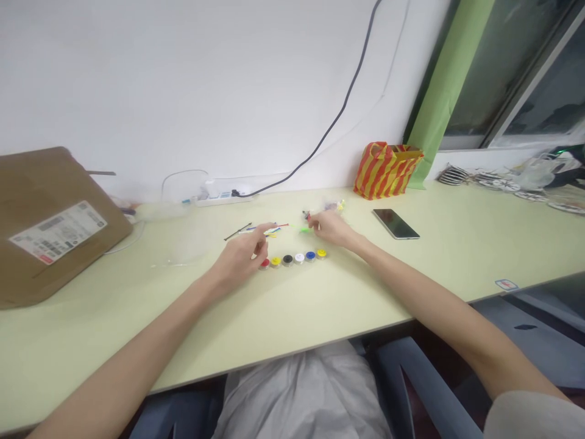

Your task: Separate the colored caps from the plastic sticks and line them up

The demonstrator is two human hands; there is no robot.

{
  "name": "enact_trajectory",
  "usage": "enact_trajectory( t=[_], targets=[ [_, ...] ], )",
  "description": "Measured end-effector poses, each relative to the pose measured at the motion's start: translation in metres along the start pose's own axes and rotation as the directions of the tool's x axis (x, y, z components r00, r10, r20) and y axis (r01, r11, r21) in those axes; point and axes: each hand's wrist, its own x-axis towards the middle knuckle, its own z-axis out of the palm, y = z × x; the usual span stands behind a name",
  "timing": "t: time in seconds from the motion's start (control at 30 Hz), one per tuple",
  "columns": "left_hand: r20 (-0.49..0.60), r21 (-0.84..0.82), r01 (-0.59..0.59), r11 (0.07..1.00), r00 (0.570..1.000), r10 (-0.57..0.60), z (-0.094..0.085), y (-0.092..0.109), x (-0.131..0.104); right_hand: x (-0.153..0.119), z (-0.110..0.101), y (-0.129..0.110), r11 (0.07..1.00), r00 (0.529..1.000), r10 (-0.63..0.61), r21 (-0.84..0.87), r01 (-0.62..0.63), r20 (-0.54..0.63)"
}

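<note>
My left hand [247, 250] reaches over a small spread of thin coloured cable ties [273, 231], index finger stretched out and thumb apart from it. A black cable tie [237, 231] lies just left of its fingers. My right hand [333, 228] is pinched at the fingertips, where a bright green cable tie [304, 230] shows, slightly blurred. Just in front of both hands, small round pots stand in a row, with tops in red [264, 264], yellow, black [287, 260], white [299, 258], blue [311, 255] and yellow [322, 253]. The red one is close beside my left hand.
A clear packet [336, 206] with small coloured pieces lies behind my right hand. To the right are a phone [396, 224] and a striped bag [387, 171]. A cardboard box [59, 225] stands at left, and a power strip [223, 196] sits against the wall.
</note>
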Motion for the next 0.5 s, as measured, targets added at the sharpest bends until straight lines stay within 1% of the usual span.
enact_trajectory(
  t=[0.07,0.13,0.2,0.27,0.37,0.5],
  targets=[
    [-0.026,0.027,0.008,1.000,1.000,-0.007,0.000,0.000,0.001,-0.003,-0.005,-0.009,0.999,0.999,-0.033,0.009,0.033,-0.033],
    [-0.050,0.055,0.021,0.998,0.999,-0.018,0.001,0.000,0.003,-0.007,-0.009,-0.023,0.997,0.993,-0.061,0.041,0.066,-0.103],
    [-0.058,0.071,0.026,0.997,0.998,-0.022,0.002,0.000,0.004,-0.013,-0.012,-0.040,0.988,0.981,-0.081,0.119,0.103,-0.175],
    [-0.053,0.069,0.025,0.997,0.998,-0.021,0.003,0.001,0.004,-0.020,-0.013,-0.058,0.966,0.970,-0.099,0.214,0.147,-0.222],
    [-0.052,0.053,0.027,0.998,0.998,-0.025,0.004,0.003,0.005,-0.028,-0.008,-0.079,0.926,0.960,-0.136,0.313,0.211,-0.245],
    [-0.064,0.053,0.028,0.998,0.998,-0.025,0.004,0.009,0.005,-0.035,0.002,-0.089,0.901,0.956,-0.178,0.353,0.254,-0.232]
  ],
)
